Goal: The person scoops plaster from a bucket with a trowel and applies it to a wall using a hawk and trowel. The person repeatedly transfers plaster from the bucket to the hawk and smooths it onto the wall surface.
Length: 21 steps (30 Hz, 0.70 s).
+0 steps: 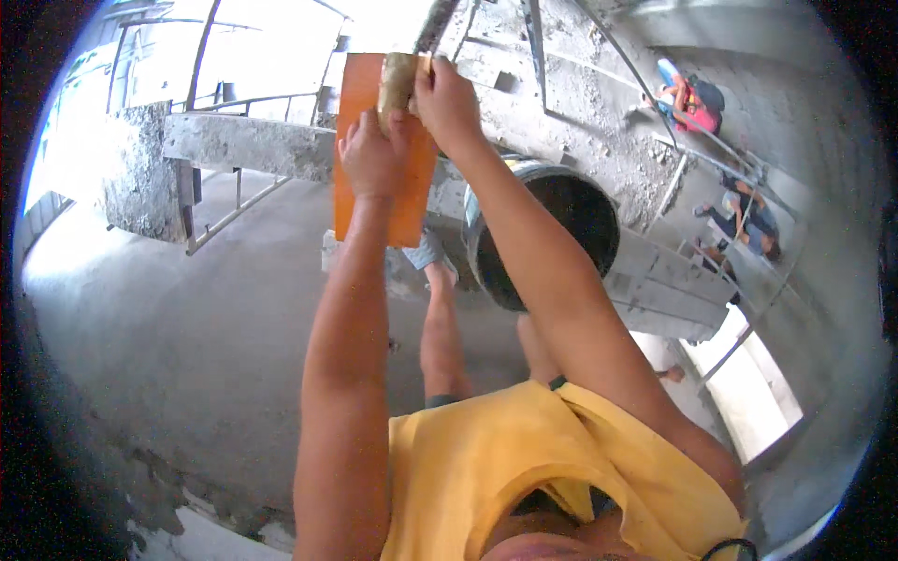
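Note:
Both my arms reach up and forward. My left hand [372,154] grips an orange flat board [412,201], a plastering float, with the fingers wrapped round its middle. My right hand [447,101] is closed on a trowel [402,77] caked with grey mortar, its blade lying against the upper part of the orange board. The trowel's far end runs up out of the picture. Below the hands stands a black bucket [599,201] with a pale rim, close to my right forearm.
I stand on a raised grey plank [673,290], my bare legs visible below. A concrete beam [248,145] and a rough pillar [140,173] lie at left. Two people [692,98] [744,220] are by the metal poles at the right. The grey concrete floor [187,337] spreads below.

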Available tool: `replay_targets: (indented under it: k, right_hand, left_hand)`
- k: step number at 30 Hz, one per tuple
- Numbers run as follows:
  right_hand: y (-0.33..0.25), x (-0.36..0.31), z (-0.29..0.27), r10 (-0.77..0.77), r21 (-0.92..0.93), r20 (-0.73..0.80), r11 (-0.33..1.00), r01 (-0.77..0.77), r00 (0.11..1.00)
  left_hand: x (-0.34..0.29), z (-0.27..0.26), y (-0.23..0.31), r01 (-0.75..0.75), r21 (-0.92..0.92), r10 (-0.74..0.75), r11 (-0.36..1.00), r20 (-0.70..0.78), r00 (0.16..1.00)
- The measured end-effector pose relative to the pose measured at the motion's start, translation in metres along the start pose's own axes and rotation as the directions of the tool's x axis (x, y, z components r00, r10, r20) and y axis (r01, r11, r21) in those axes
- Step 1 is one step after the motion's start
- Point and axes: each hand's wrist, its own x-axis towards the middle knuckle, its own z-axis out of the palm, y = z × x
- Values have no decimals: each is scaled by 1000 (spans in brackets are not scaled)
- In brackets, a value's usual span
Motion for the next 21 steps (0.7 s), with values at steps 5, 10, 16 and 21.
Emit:
replay_targets:
  k: [5, 10, 16, 21]
  right_hand:
    - [-6, 12, -44, -376, -284, 83, 879, 384, 923]
    - [-38, 54, -64, -569, -455, 188, 672, 584, 801]
    - [-69, 68, -54, -435, -428, 761, 221, 876, 482]
    - [-66, 106, -42, -477, -501, 697, 211, 840, 535]
  left_hand:
    - [0, 2, 1, -37, 13, 37, 999, -23, 999]
    - [-4, -10, 16, -71, -34, 69, 997, -57, 996]
    - [-9, -9, 17, -101, 15, 102, 995, -108, 989]
    - [-8, -2, 12, -123, -70, 108, 990, -188, 976]
